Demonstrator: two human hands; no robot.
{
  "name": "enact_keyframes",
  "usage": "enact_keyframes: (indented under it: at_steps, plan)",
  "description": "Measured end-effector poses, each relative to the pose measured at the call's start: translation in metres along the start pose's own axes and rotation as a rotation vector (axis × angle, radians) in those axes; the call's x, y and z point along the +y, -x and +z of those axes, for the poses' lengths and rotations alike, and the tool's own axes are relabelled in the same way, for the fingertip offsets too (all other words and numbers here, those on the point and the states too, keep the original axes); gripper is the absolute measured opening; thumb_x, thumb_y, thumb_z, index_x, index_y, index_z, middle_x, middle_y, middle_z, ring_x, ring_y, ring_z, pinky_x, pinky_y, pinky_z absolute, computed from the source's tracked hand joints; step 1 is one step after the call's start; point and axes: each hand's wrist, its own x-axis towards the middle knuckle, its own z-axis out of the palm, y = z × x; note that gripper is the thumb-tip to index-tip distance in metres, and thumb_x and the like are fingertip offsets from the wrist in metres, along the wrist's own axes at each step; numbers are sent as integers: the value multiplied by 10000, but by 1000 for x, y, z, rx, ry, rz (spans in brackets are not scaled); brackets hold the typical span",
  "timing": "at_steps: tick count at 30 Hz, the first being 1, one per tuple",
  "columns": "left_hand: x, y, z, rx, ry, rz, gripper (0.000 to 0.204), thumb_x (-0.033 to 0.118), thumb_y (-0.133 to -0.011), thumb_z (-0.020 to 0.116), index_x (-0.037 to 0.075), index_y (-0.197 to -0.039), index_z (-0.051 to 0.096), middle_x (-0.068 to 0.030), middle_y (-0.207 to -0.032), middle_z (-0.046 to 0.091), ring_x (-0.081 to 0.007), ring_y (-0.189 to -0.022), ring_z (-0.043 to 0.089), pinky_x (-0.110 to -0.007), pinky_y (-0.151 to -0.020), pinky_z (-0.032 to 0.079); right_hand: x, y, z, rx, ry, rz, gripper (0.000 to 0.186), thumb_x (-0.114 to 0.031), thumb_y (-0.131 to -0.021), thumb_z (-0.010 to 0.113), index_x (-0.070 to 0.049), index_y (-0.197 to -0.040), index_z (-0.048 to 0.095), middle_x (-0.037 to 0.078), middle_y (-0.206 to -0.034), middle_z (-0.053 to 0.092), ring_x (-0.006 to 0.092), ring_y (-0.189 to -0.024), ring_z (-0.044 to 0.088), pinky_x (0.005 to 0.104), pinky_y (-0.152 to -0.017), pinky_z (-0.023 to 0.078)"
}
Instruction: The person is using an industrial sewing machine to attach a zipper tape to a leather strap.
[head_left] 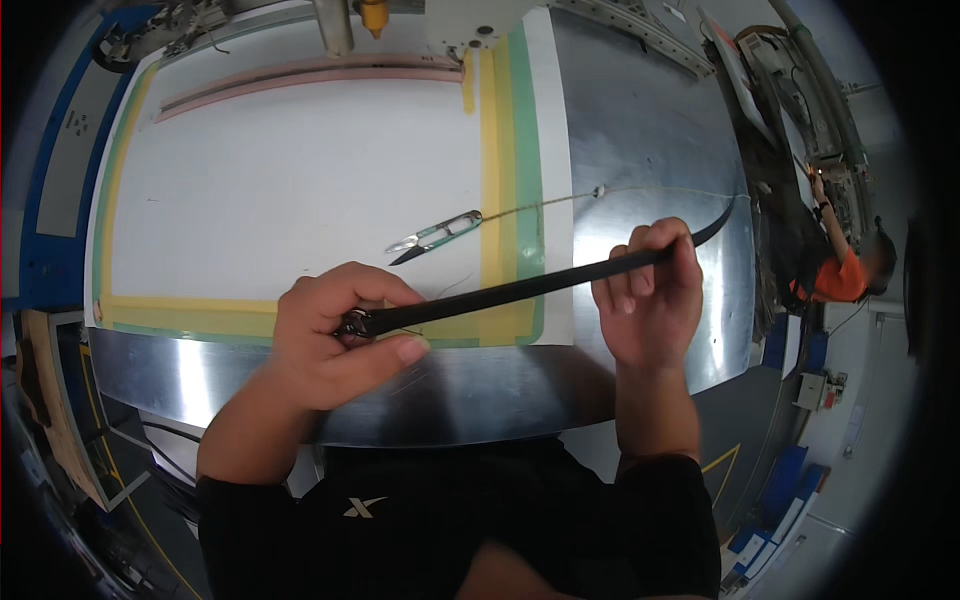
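Note:
A long black strap (530, 287) stretches between my two hands above the near edge of the table. At its left end, my left hand (325, 335) is closed round a dark ring or buckle, partly hidden by my fingers. My right hand (652, 295) pinches the strap near its other end, and the loose tip curves up past my fingers. Just beyond the strap lies a pair of thread snips (437, 238) with green handles and its blades pointing left. A thin cord (540, 204) runs from the snips to the right.
A white sheet (300, 190) bordered with yellow and green tape covers much of the metal table (650, 130). Along the far side lies a pinkish strip (310, 82) under machine parts with an orange nozzle (374, 18). Another person in orange (842, 275) works at the far right.

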Motion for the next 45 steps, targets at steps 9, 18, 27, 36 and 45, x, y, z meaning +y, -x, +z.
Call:
enact_keyframes:
  at_steps: [9, 18, 27, 36, 45]
  plan:
    - [-21, 4, -5, 162, -293, 57, 275, 4, -833, 862, -20, -1079, 742, 6, -748, 640, -20, -607, 468, -205, -553, 337, 21, 7, -15, 150, 220, -61, 320, -243, -1142, 417, 7, -1235, 593, 67, -769, 576, 188, -598, 555, 364, -573, 497]
    - [-22, 1, -5, 128, -300, 26, 239, 46, -848, 840, -16, -1051, 731, -37, -781, 648, -66, -628, 493, -238, -573, 360, 16, 12, -13, 131, 180, -100, 316, -216, -1152, 407, 27, -1245, 587, 84, -785, 605, 196, -627, 576, 375, -604, 536]
    - [-22, -5, -14, -48, -156, -181, 398, 274, -1008, 643, -11, -735, 597, -59, -666, 548, -143, -587, 469, -313, -551, 355, 13, 10, -23, 127, 300, -197, 354, -327, -1142, 535, -46, -928, 570, 81, -704, 606, 158, -579, 555, 345, -581, 513]
    - [-25, -2, -9, 27, -30, -257, 523, 369, -1096, 565, -29, -761, 612, -49, -680, 555, -116, -613, 478, -298, -563, 342, 10, 7, -7, 318, 343, -136, 545, -359, -1174, 430, -41, -758, 580, 90, -629, 599, 172, -542, 541, 338, -560, 477]
    - [-38, 5, -35, 169, 58, -327, 428, 329, -1130, 537, -18, -896, 627, -33, -712, 501, -146, -695, 454, -329, -699, 386, 6, 4, -4, 416, 368, -103, 501, -369, -1160, 465, 52, -1092, 727, 64, -645, 606, 148, -593, 553, 299, -597, 464]
